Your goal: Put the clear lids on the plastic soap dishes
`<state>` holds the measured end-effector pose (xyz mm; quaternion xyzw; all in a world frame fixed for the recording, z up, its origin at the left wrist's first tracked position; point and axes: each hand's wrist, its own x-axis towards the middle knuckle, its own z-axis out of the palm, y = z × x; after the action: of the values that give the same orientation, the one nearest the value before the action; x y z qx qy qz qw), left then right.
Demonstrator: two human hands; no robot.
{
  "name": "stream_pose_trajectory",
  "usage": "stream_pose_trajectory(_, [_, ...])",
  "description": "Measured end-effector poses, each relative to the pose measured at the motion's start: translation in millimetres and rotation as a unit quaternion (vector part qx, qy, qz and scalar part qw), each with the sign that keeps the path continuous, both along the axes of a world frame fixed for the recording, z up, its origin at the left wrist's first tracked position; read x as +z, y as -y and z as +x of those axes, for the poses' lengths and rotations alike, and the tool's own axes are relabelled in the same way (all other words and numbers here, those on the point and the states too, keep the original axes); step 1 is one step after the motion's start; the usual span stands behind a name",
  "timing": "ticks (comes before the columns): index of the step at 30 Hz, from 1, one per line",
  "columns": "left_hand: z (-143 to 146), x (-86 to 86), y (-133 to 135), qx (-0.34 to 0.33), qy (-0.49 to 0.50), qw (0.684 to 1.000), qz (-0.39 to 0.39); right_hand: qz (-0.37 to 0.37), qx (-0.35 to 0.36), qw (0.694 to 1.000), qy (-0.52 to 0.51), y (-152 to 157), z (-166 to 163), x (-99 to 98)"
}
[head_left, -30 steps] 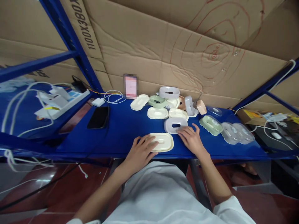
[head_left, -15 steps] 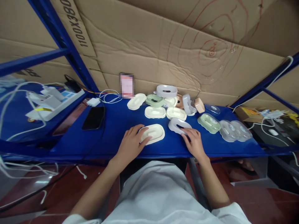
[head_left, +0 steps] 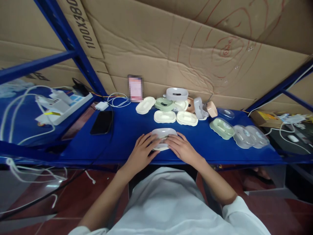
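A grey oval soap dish part (head_left: 163, 131) sits near the table's front edge, over the cream oval tray, which it and my fingers mostly hide. My left hand (head_left: 143, 152) grips its left side, fingers over the top and thumb low at the front. From the right, my right hand (head_left: 185, 150) lies with its fingers bent over the same part. Just behind are two cream oval trays, a left one (head_left: 164, 117) and a right one (head_left: 187, 118), lying flat.
Farther back, a green soap dish (head_left: 164, 104) and a grey one (head_left: 176, 94) are heaped with other pieces. At the right lie a lidded green dish (head_left: 222, 128) and clear lids (head_left: 244, 137). A black phone (head_left: 102, 122) and a power strip (head_left: 66, 109) are leftward.
My right hand has brought the grey part leftward onto the cream tray under my left hand. Both hands are now together on it. The view has shifted slightly.
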<state>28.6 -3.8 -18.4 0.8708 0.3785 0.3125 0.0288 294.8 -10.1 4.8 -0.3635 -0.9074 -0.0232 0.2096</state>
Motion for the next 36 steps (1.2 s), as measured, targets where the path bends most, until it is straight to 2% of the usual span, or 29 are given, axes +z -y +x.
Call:
stream_pose_trajectory(3, [0.5,1.6,1.5,-0.007,-0.003,1.000,0.020,-0.001,0.034,0.999,0.028,-1.8,11.0,4.7])
stream_pose_trajectory(6, [1.8,3.0,2.7,-0.022,0.004,1.000,0.015,-0.025,0.059,0.998,0.017,-24.3,25.6,18.9])
stream_pose_trajectory(8, [2.3,3.7,2.8,-0.027,0.009,1.000,0.003,-0.030,0.001,1.000,-0.010,-54.0,35.9,31.4])
stream_pose_trajectory(12, [2.1,5.8,1.9,-0.041,0.027,0.998,-0.025,-0.038,-0.208,0.977,0.022,-119.9,46.0,48.0])
stream_pose_trajectory(15, [1.5,7.0,2.3,-0.050,0.038,0.997,-0.038,-0.070,-0.259,0.962,0.048,-141.2,45.4,47.6])
stream_pose_trajectory(18, [1.1,6.6,5.0,-0.056,0.044,0.997,-0.044,-0.053,-0.270,0.961,0.014,-126.9,48.9,42.3])
stream_pose_trajectory(21, [1.3,5.8,8.5,-0.044,0.061,0.995,-0.064,-0.006,-0.256,0.964,-0.069,-84.4,55.7,36.6])
stream_pose_trajectory(24, [1.5,5.5,9.6,-0.021,0.088,0.992,-0.093,-0.008,-0.195,0.973,-0.124,-31.0,53.2,28.9])
stream_pose_trajectory(28, [1.2,4.4,7.1,-0.028,0.080,0.991,-0.099,-0.045,-0.119,0.988,-0.087,18.6,35.1,11.4])
stream_pose_trajectory(32, [-0.6,1.1,4.2,-0.042,0.090,0.991,-0.088,-0.047,-0.060,0.996,-0.057,26.1,25.4,-3.2])
stream_pose_trajectory(36, [-2.6,-0.2,1.7,-0.041,0.122,0.988,-0.084,-0.035,-0.037,0.997,-0.050,18.6,27.4,-3.6])
